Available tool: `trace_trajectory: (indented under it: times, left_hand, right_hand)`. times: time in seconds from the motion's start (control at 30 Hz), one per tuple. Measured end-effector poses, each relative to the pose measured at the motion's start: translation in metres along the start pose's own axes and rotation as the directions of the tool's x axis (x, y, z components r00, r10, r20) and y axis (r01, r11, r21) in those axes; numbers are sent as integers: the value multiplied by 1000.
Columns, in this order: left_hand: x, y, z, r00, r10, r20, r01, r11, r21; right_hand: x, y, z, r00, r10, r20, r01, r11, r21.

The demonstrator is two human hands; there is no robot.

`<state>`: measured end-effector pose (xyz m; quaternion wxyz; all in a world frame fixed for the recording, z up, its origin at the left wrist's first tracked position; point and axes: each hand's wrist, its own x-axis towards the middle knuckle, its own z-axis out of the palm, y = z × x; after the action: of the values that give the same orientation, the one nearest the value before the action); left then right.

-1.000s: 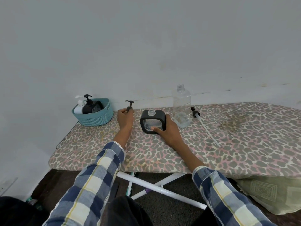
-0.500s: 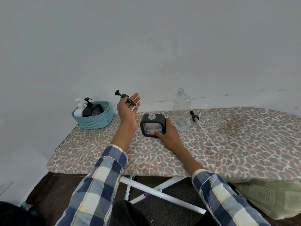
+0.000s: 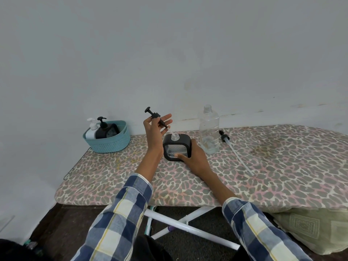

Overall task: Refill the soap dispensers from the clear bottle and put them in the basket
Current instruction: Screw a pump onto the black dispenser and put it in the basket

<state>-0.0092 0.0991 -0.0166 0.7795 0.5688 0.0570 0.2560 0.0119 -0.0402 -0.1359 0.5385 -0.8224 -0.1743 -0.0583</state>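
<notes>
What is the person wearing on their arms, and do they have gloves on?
No gloves: the left hand and right hand are bare. Both arms wear a checked shirt in navy, pale blue and cream squares with thin yellow lines. The left sleeve and right sleeve are pushed back, so the forearms show. No watch or rings visible.

Both sleeves (image 3: 124, 210) are a checked shirt in navy, pale blue and cream with thin yellow lines. The cuffs are turned back, leaving forearms and each hand (image 3: 154, 127) bare. Dark clothing shows below the sleeves.
</notes>
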Motion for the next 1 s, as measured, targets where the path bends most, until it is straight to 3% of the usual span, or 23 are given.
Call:
trace_trajectory:
  times: [0.2,0.33,0.47,1.0]
  left_hand:
    - [-14,-11,-2,994,50,92,-71,967,246]
    - [-22,-25,-6,975,99,201,-180,882,436]
    - [-27,-36,-14,970,110,217,-215,807,550]
    - [-25,-39,-18,972,142,188,-222,818,530]
  right_hand:
    - [-1,-1,-1,1000,-18,0,18,1000,1]
    - [0,1,0,1000,-29,1,29,1000,-1]
    - [-1,0,0,999,-35,3,35,999,0]
    - [0,2,1,999,-49,-13,49,999,2]
